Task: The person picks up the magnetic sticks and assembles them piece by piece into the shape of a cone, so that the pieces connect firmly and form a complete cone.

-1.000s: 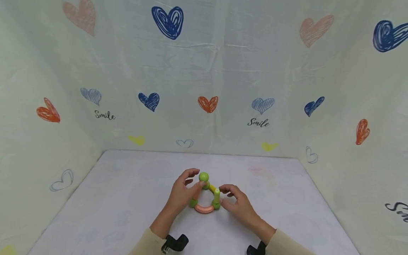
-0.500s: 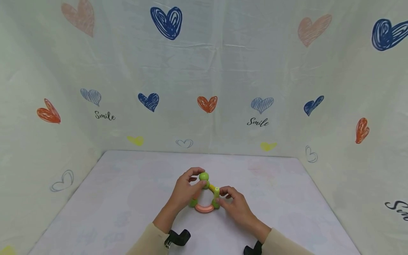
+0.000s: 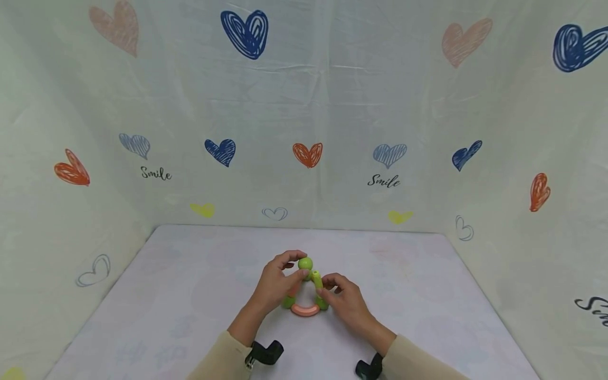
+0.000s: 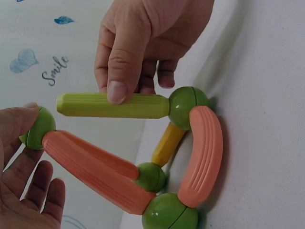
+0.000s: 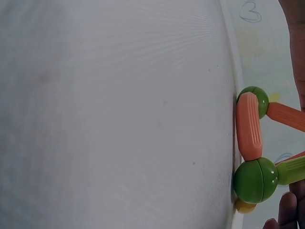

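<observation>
A small frame of magnetic building sticks and balls stands on the table. My left hand [image 3: 275, 285] pinches its top green ball [image 4: 40, 128], which joins two raised orange sticks [image 4: 95, 174]. With thumb and fingers, my right hand [image 3: 349, 303] holds a yellow-green stick [image 4: 136, 106] at its middle. That stick's lower end meets a green ball [image 4: 188, 106] at the base; its free end leans toward the top ball, apart from it. A curved orange stick [image 3: 305, 310] and a yellow stick [image 4: 167, 144] join the base balls. In the right wrist view, the right hand shows only partly.
A white table [image 3: 190, 295] lies under the frame. Behind and beside it hangs a pale cloth [image 3: 266, 105] printed with hearts and "Smile". Black wrist mounts [image 3: 267, 352] sit at both cuffs.
My right hand has taken hold of the yellow-green stick, which stood upright, and tilted it left toward the top ball. My left fingers have closed in on that ball.
</observation>
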The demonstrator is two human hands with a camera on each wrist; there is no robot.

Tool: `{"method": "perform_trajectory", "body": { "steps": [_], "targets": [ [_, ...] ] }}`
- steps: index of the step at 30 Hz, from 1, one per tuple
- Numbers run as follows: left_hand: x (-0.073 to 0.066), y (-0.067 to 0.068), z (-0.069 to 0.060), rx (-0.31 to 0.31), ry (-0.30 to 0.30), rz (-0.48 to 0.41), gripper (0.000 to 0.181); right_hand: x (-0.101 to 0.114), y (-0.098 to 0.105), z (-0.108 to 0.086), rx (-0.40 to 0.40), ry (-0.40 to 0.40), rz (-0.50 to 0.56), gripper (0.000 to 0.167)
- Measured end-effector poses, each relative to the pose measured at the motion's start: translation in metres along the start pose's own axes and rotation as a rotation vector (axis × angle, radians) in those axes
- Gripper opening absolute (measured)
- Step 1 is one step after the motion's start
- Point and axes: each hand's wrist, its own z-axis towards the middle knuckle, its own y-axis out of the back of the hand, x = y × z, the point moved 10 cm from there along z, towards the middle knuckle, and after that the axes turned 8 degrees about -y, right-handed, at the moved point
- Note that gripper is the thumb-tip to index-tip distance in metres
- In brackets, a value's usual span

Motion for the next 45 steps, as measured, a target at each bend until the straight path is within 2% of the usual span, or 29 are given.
{"method": "perform_trajectory", "body": {
  "steps": [17,31,45],
  "targets": [
    [0.001,-0.003,-0.002,0.021,0.015,0.02,0.032,0.003,-0.005,0.001,-0.009,0.017,0.009,0.017],
    [0.002,-0.001,0.0,0.008,0.002,0.047,0.032,0.003,-0.002,0.009,-0.045,0.035,-0.043,0.019],
    [0.005,-0.002,0.001,0.003,-0.007,0.046,0.033,-0.003,-0.001,0.011,-0.034,0.006,0.0,0.019]
  ]
}}
